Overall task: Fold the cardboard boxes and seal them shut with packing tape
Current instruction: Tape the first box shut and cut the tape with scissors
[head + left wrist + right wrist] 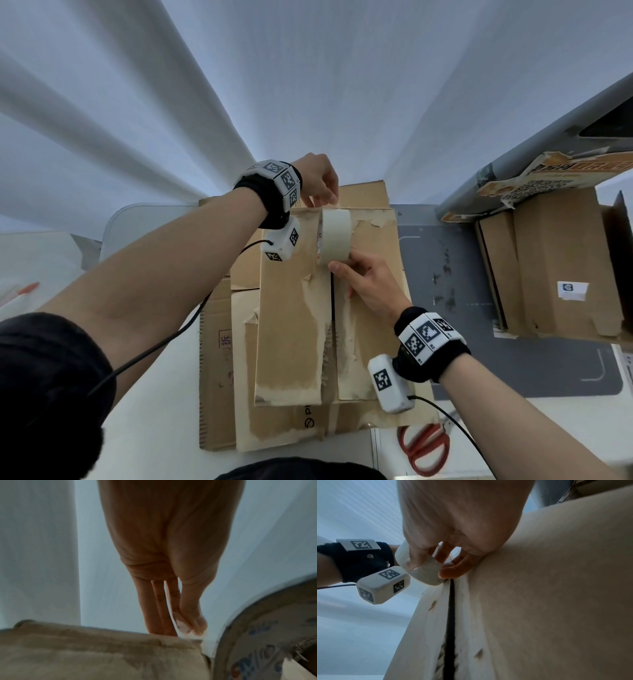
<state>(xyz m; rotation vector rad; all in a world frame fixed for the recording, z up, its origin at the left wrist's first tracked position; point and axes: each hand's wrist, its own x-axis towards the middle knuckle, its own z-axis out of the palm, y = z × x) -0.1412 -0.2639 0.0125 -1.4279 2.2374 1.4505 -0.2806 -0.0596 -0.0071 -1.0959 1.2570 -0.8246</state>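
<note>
1. Nearest you, the red-handled scissors [424, 448] lie on the white worktop [154, 428] just right of the cardboard stack, well placed, I judge, for cutting the tape once the strip is laid.

2. Under your hands a folded cardboard box [298, 325] sits on flattened cardboard sheets [219, 377]. Its two top flaps meet along a dark centre seam [451, 622], which is not yet covered on the near side.

3. Your right hand [370, 287] has its grip curled round the roll of packing tape [335, 236]: the thumb lies over the roll's outer face and the fingers [453, 570] tuck beneath it against the flap. You stand the roll on edge over the seam, probably so the tape pays out straight along the gap.

4. Your left hand [320, 185] is at the far edge of the box, beyond the roll. Its grip is closed in a pinch, thumb against fingertips [197, 623], on what looks like the free end of the tape. The end itself is too blurred to be sure. Anchoring it there would let your right hand draw the roll back toward you.

5. To your right, another cardboard box [548, 267] stands on the grey mat [455, 260].

6. Farthest off hangs a pale curtain [308, 85].
</note>
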